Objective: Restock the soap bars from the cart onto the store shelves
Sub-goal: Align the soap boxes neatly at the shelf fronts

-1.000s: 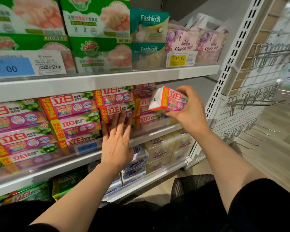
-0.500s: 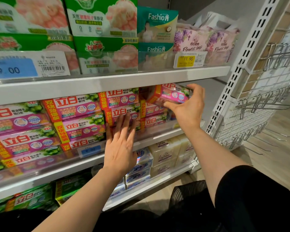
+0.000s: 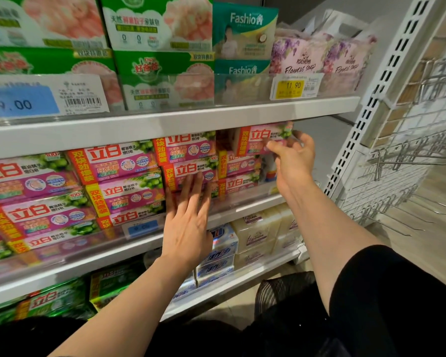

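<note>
Pink boxed soap packs with red and white lettering fill the middle shelf (image 3: 252,204) in stacks. One pink soap pack (image 3: 258,139) lies on top of the rightmost stack, just under the upper shelf. My right hand (image 3: 292,157) holds its right end, thumb on the front face and fingers curled round the end. My left hand (image 3: 188,220) presses flat, fingers straight, against the front of a neighbouring stack (image 3: 188,171) and the clear shelf lip. A black mesh cart (image 3: 281,288) shows low between my arms.
The upper shelf (image 3: 216,119) carries green soap boxes, teal Fashion packs and purple Flowers soap bags, with price tags on its lip. Cream and blue soaps sit on the lower shelf (image 3: 242,279). A white perforated upright (image 3: 371,99) and wire hooks stand to the right.
My right hand has carried the pink pack from in front of the shelf up and in, onto the rightmost stack. My left hand has stayed flat against the stacks.
</note>
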The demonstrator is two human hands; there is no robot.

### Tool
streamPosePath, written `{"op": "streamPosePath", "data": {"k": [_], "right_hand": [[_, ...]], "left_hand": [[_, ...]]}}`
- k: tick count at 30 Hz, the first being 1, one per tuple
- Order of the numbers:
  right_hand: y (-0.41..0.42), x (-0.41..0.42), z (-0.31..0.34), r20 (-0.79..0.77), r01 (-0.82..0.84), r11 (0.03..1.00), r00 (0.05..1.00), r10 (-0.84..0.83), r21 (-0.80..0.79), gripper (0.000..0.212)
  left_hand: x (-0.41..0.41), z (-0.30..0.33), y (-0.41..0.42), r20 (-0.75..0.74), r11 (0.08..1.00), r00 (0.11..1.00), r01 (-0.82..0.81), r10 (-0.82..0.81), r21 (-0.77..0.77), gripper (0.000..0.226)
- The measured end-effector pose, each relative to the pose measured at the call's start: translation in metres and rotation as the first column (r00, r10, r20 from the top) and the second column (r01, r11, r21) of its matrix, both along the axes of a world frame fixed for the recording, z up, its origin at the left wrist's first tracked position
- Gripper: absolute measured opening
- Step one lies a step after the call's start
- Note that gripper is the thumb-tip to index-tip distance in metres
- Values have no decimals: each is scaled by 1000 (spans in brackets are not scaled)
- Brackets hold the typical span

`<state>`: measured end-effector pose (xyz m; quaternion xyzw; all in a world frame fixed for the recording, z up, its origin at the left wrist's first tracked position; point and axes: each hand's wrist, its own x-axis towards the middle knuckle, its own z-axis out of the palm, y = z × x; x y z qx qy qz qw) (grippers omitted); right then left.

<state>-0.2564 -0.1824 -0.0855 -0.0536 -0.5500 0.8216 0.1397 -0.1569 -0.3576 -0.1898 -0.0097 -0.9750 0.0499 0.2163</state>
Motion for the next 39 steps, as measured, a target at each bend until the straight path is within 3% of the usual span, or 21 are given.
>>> {"op": "streamPosePath", "data": {"k": [3,8,13,15,18,21,27,35,39], "right_hand": [[-7,-8,-2,-7,38,998,999,-38,58,38],[-25,-11,-6,28,-25,980,999,20,198,40],[-41,-11,-13,-19,46,916,999,-42,399,37],[-41,-10,-14,-15,29,928,1000,-25,371,42],[-38,-10,-18,105,-85,977,992,66,197,54],[-36,-12,-22,223,-179,962,966,132,208,39],[-25,-16,-27,238,-98,968,970,41,230,20],[-37,-21,-24,244,-252,956,947,211,148,55],[-39,-25,-22,230,-227,970,952,201,93,52]], "left_hand": [[4,0,-1,37,1000,999,12,-12,0,103],[7,-3,-4,46,1000,999,22,-22,6,105],[7,-9,-9,4,999,999,50,-50,9,113],[8,-9,-10,0,998,998,61,-61,10,113],[8,-10,-11,8,998,998,58,-58,11,109],[8,-8,-10,17,999,999,50,-50,19,107],[7,-9,-7,38,999,999,36,-37,26,111],[12,-6,-6,61,996,996,67,-70,51,102],[9,-10,-10,37,997,997,71,-72,25,108]]}}
